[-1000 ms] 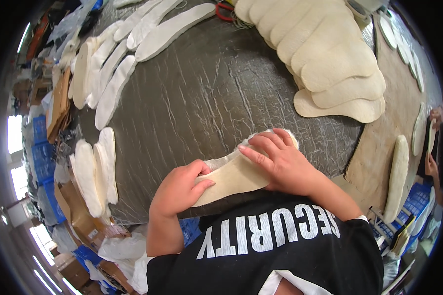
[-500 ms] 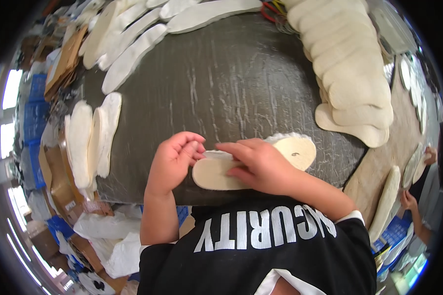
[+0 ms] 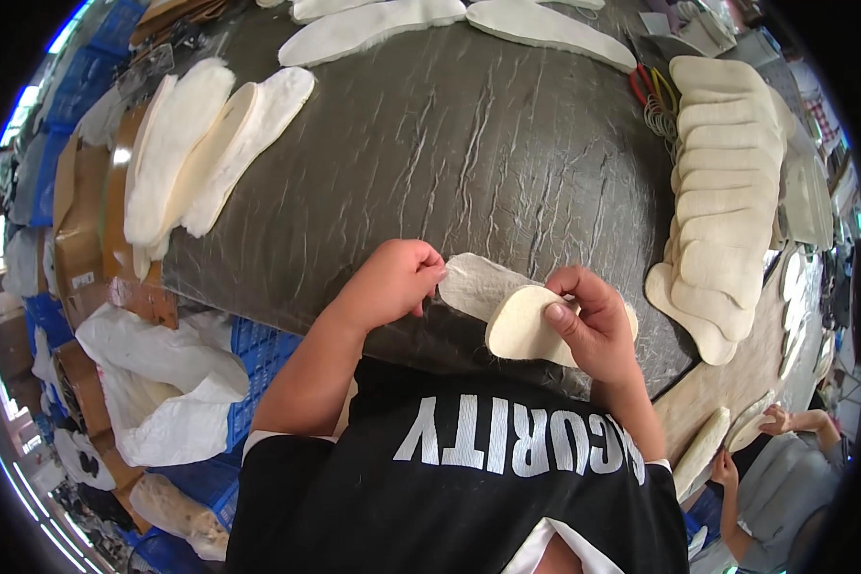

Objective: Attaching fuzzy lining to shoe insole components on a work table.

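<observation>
- Your left hand [image 3: 399,277] has its fingers curled in, with thumb and forefinger brought together on the near end of a thin greyish-white layer [image 3: 481,284].
- Your right hand [image 3: 598,325] is partly closed around the middle of a cream insole [image 3: 524,327], thumb pressed on the upper face and the other fingers wrapped over the far side.
- The insole lies between your hands, mostly at the right one, above the near edge of the table. Its face is pale, matt and felt-like, with a broad rounded end pointing toward your left hand and a few wispy fibres along the edge nearest you. Your right hand hides its middle; a little of the other end shows past that hand.
- The greyish-white layer looks slightly wrinkled and duller than the insole, reaching from behind its rounded end to your left fingertips.
- Under and beyond both hands spreads the table's dark, creased covering [image 3: 402,163].
- Right of your right hand, cream insoles [image 3: 727,191] overlap in a long row, with red and yellow handles [image 3: 651,88] beside its far end.
- Well left of your left hand lie fleecy white insoles [image 3: 184,143]; farther ahead of both hands are more white insoles [image 3: 373,31].
- Beyond your right elbow, a co-worker [image 3: 784,478] holds a pale insole [image 3: 750,423].
</observation>
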The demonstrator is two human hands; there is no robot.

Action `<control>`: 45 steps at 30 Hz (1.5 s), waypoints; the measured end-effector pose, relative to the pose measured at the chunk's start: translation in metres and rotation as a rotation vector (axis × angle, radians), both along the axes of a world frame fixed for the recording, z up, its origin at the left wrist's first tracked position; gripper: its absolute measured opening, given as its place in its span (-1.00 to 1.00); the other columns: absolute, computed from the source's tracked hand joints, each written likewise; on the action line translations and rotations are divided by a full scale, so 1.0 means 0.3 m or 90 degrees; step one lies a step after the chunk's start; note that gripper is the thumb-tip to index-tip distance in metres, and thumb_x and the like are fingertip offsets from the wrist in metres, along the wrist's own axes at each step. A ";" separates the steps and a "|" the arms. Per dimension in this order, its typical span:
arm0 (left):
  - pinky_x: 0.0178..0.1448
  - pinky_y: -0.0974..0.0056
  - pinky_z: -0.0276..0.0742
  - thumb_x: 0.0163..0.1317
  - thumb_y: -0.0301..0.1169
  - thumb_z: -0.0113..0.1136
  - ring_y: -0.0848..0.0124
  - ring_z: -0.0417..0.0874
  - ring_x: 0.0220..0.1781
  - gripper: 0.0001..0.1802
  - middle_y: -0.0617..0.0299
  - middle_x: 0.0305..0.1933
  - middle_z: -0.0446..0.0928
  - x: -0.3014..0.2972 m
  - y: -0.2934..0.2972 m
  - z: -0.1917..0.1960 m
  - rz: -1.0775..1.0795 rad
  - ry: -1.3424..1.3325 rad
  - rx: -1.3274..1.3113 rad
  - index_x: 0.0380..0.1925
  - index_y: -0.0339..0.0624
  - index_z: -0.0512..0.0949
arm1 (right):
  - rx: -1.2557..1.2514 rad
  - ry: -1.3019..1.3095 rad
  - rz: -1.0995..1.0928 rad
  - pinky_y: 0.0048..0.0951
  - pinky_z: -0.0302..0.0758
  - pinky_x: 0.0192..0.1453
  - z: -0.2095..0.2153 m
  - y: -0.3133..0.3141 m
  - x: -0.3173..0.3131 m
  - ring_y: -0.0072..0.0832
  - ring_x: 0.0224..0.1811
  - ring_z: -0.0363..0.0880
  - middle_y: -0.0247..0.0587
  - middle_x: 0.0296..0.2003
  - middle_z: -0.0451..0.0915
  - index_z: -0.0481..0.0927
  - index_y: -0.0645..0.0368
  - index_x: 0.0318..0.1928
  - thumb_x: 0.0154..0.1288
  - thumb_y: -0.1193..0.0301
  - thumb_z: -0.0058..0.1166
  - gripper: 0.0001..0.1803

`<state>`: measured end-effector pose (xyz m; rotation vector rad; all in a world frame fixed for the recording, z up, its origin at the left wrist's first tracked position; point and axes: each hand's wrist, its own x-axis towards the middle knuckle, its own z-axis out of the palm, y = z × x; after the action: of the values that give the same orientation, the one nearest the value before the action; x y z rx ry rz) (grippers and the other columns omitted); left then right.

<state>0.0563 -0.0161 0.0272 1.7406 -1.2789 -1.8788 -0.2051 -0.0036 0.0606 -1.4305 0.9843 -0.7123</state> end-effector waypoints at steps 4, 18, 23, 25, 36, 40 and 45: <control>-0.41 0.45 0.43 0.27 -0.43 0.17 0.59 0.49 -0.52 -0.86 0.32 -0.44 0.54 -0.008 0.006 0.013 0.002 0.033 -0.044 -0.29 -0.31 0.56 | 0.014 0.004 -0.017 -0.55 0.40 -0.14 -0.006 0.002 -0.003 -0.62 -0.27 0.46 -0.36 -0.38 0.55 0.52 0.26 -0.23 0.36 0.39 0.12 -0.83; -0.06 0.46 0.46 0.25 -0.58 0.19 0.59 0.53 -0.20 -0.94 0.31 -0.22 0.57 -0.052 0.013 0.045 0.016 0.398 -0.096 -0.30 -0.35 0.58 | 0.019 -0.044 -0.066 -0.60 0.48 -0.09 -0.017 0.012 0.008 -0.68 -0.20 0.46 -0.38 -0.29 0.53 0.49 0.25 -0.10 0.38 0.53 0.06 -0.87; -0.13 0.44 0.48 0.30 -0.54 0.16 0.58 0.53 -0.30 -0.92 0.32 -0.36 0.57 -0.068 0.016 0.061 0.024 0.405 -0.124 -0.29 -0.36 0.58 | 0.005 -0.039 -0.080 -0.60 0.47 -0.12 -0.020 0.016 0.014 -0.68 -0.22 0.46 -0.38 -0.31 0.53 0.50 0.25 -0.11 0.37 0.52 0.07 -0.88; -0.10 0.48 0.44 0.28 -0.52 0.20 0.61 0.51 -0.24 -0.90 0.33 -0.26 0.56 -0.064 0.013 0.066 0.003 0.412 -0.102 -0.28 -0.35 0.58 | -0.005 -0.031 -0.081 -0.60 0.47 -0.12 -0.021 0.017 0.011 -0.68 -0.23 0.46 -0.38 -0.31 0.54 0.50 0.25 -0.12 0.37 0.52 0.07 -0.88; -0.09 0.47 0.45 0.28 -0.51 0.21 0.60 0.51 -0.24 -0.89 0.33 -0.29 0.56 -0.076 0.013 0.057 0.010 0.434 -0.107 -0.27 -0.36 0.58 | -0.038 -0.010 -0.107 -0.56 0.46 -0.09 -0.027 0.018 0.014 -0.64 -0.23 0.49 -0.36 -0.31 0.56 0.51 0.25 -0.14 0.35 0.52 0.10 -0.88; -0.08 0.46 0.45 0.29 -0.51 0.19 0.60 0.51 -0.24 -0.90 0.33 -0.28 0.56 -0.079 0.017 0.061 0.018 0.437 -0.102 -0.28 -0.36 0.58 | -0.063 0.010 -0.106 -0.55 0.46 -0.10 -0.031 0.018 0.014 -0.63 -0.24 0.51 -0.34 -0.30 0.57 0.52 0.26 -0.15 0.34 0.53 0.11 -0.88; -0.09 0.46 0.45 0.31 -0.53 0.15 0.59 0.50 -0.25 -0.90 0.33 -0.30 0.55 -0.081 0.021 0.060 0.006 0.416 -0.122 -0.27 -0.37 0.57 | -0.101 0.042 -0.129 -0.51 0.47 -0.12 -0.041 0.028 0.021 -0.54 -0.26 0.55 -0.28 -0.30 0.59 0.53 0.25 -0.17 0.28 0.54 0.16 -0.86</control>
<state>0.0319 -0.0097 0.0453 0.9101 -1.1244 -1.9946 -0.1987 0.0049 0.0482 -1.5119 1.1570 -0.9132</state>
